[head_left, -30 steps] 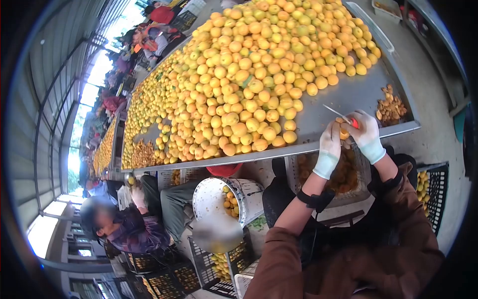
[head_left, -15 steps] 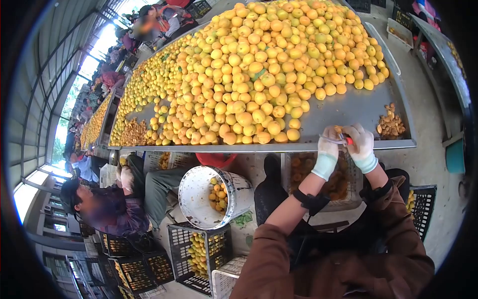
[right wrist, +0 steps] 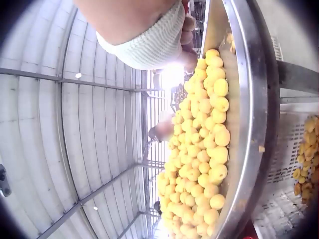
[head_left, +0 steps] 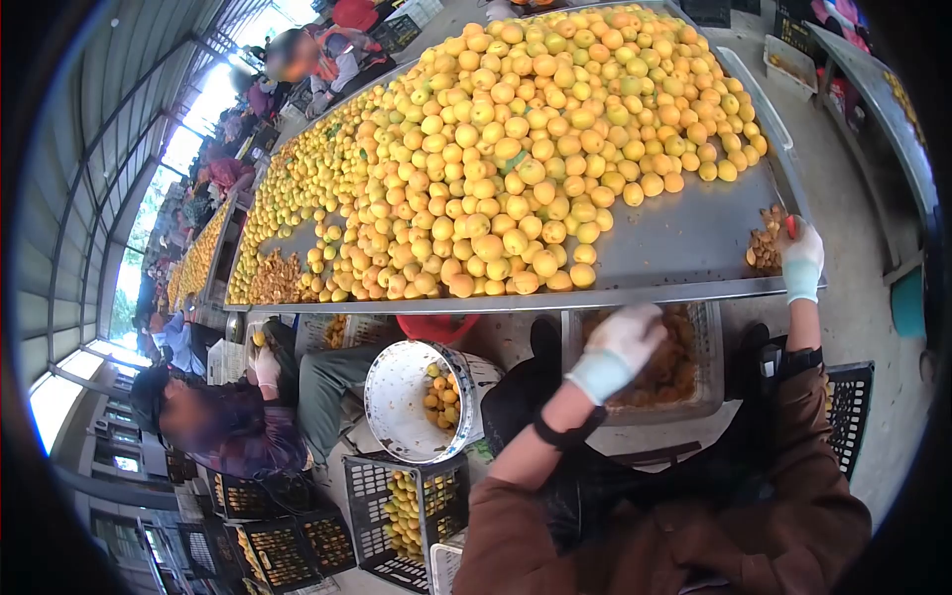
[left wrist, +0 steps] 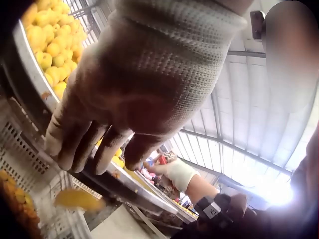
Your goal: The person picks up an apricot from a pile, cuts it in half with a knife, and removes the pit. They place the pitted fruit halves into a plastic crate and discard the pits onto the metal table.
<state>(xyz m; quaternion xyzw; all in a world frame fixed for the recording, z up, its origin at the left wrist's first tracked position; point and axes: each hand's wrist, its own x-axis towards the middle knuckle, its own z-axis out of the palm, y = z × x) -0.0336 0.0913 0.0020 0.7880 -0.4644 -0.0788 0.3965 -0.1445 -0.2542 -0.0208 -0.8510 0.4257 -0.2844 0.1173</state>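
Note:
My gloved left hand [head_left: 627, 342], blurred by motion, is over the white crate [head_left: 710, 372] of cut apricot halves [head_left: 676, 372] below the table edge. Its fingers hang loosely extended in the left wrist view, and a blurred orange apricot piece [left wrist: 79, 200] is in the air beneath them. At the table's right corner my gloved right hand [head_left: 803, 253] grips a knife by its red handle [head_left: 791, 226]; the blade is hidden. This hand is right beside a small heap of brown pits [head_left: 764, 243]. Whole apricots [head_left: 496, 169] lie piled across the metal table [head_left: 659, 243].
A raised metal rim [head_left: 555, 301] runs along the table's near side. To the left stands a white bucket [head_left: 382, 402] with some fruit inside, beside a seated person [head_left: 238, 421]. Black crates [head_left: 372, 496] of fruit stand on the floor, and another [head_left: 853, 416] is at the right.
The two hands, earlier together at the table edge with the knife and an apricot, have separated. The left moved down and left over the crate; the right moved right to the pits.

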